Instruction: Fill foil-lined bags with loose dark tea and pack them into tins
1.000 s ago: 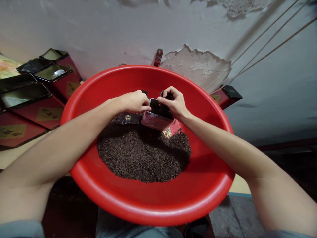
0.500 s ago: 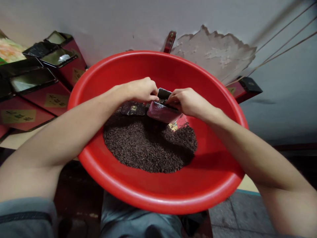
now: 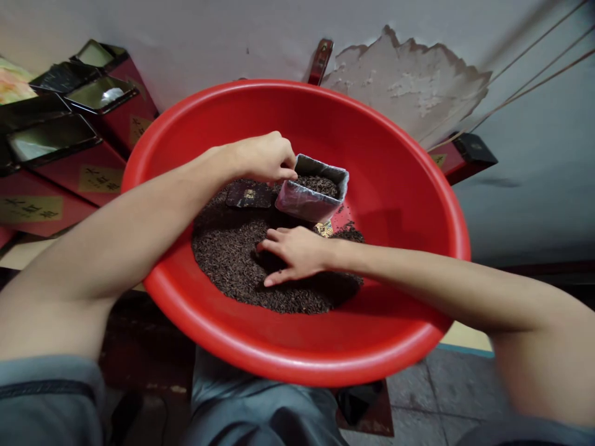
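Note:
A wide red basin holds a heap of dark loose tea leaves. In it stands a tea tin with a clear plastic liner folded over its rim and tea leaves inside. My left hand is closed at the tin's left rim, thumb and finger pinching the edge of the liner. Reaching down on the heap in front of the tin, my right hand has its fingers spread, and some fingertips are in the leaves. A dark lid with a gold mark lies on the leaves left of the tin.
Several red and black tins with open tops stand at the left, some with plastic inside. Behind the basin is a wall with peeling plaster. Another red and black tin and some cords are at the right. Grey floor tiles show below.
My right hand has left the tin's opening and come down onto the tea leaves, its fingers now spread. The leaves inside the tin show now. My left hand stays at the rim.

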The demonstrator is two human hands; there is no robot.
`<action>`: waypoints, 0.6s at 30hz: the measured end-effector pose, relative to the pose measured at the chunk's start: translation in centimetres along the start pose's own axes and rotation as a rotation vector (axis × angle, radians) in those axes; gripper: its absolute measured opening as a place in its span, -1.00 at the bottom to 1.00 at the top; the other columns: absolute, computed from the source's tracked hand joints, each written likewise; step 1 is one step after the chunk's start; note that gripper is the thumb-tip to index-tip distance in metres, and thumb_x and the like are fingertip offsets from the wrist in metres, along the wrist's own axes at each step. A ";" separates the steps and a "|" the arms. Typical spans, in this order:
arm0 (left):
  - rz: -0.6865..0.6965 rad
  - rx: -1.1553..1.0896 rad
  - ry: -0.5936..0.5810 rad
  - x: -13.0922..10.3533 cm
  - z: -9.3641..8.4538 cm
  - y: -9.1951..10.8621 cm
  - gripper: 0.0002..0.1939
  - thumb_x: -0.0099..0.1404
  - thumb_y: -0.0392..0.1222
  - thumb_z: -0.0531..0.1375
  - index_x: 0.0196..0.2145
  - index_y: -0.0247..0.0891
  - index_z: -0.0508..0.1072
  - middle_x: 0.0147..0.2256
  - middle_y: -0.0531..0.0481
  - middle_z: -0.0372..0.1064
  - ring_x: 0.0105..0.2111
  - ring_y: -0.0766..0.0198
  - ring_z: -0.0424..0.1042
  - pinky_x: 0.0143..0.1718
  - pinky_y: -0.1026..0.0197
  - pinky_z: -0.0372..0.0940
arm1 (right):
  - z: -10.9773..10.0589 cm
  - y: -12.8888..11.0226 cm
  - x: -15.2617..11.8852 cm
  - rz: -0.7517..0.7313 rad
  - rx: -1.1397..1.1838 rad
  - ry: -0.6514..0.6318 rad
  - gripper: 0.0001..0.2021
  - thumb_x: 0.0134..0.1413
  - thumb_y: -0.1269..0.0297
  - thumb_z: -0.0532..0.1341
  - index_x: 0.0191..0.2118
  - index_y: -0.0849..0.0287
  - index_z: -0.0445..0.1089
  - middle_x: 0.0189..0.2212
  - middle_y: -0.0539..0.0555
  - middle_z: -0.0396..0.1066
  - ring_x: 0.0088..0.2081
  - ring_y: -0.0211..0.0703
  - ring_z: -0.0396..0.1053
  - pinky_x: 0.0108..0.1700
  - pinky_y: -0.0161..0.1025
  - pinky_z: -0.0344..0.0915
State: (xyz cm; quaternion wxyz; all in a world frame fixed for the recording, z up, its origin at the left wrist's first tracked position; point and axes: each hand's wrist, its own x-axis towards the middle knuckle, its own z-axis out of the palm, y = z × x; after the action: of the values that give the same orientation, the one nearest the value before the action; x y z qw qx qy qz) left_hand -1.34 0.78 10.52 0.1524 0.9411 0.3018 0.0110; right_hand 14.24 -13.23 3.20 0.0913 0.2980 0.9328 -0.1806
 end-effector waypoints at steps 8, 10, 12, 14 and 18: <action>-0.030 0.031 -0.007 -0.2 -0.2 0.6 -0.68 0.42 -0.03 0.19 -0.19 -0.28 0.68 -0.41 -0.05 0.49 -0.23 0.15 0.44 -0.15 0.16 0.18 | 3.3 -1.5 0.4 0.094 0.235 -0.152 -0.02 0.11 -0.28 0.39 0.43 0.32 0.19 0.18 0.44 0.26 0.16 0.29 0.42 0.22 0.12 0.40; -0.019 0.035 0.003 -0.2 -0.1 0.5 -0.67 0.42 -0.02 0.19 -0.20 -0.27 0.68 -0.41 -0.03 0.49 -0.22 0.16 0.44 -0.14 0.16 0.18 | 3.1 -2.1 0.4 0.094 0.240 -0.191 -0.05 0.12 -0.28 0.37 0.39 0.35 0.21 0.17 0.44 0.28 0.11 0.27 0.47 0.19 0.09 0.42; -0.008 0.025 0.006 -0.2 -0.1 0.4 -0.68 0.42 -0.02 0.19 -0.20 -0.27 0.67 -0.41 -0.03 0.48 -0.22 0.16 0.44 -0.14 0.16 0.18 | 3.2 -2.7 0.4 0.118 0.258 -0.204 -0.07 0.15 -0.29 0.34 0.38 0.35 0.20 0.17 0.46 0.30 0.08 0.27 0.49 0.16 0.08 0.44; -0.005 0.007 0.002 -0.1 0.0 0.2 -0.69 0.42 -0.02 0.20 -0.20 -0.26 0.67 -0.41 -0.03 0.48 -0.22 0.16 0.44 -0.14 0.15 0.18 | 3.4 -3.2 0.4 0.154 0.257 -0.184 -0.12 0.18 -0.28 0.32 0.36 0.34 0.21 0.18 0.49 0.31 0.09 0.31 0.49 0.14 0.10 0.44; -0.012 -0.004 -0.004 -0.1 -0.1 0.2 -0.69 0.42 -0.01 0.19 -0.17 -0.25 0.67 -0.39 -0.02 0.47 -0.22 0.17 0.44 -0.12 0.15 0.18 | 3.9 -3.6 0.4 0.210 0.265 -0.154 -0.27 0.22 -0.17 0.33 0.29 0.27 0.29 0.16 0.42 0.38 0.03 0.27 0.53 0.05 0.03 0.47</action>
State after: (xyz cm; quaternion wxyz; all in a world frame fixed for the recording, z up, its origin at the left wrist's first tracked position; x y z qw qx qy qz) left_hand -1.33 0.54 10.66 0.1550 0.9390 0.3070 0.0086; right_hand 11.99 -17.24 0.55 0.1407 0.3885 0.8549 -0.3139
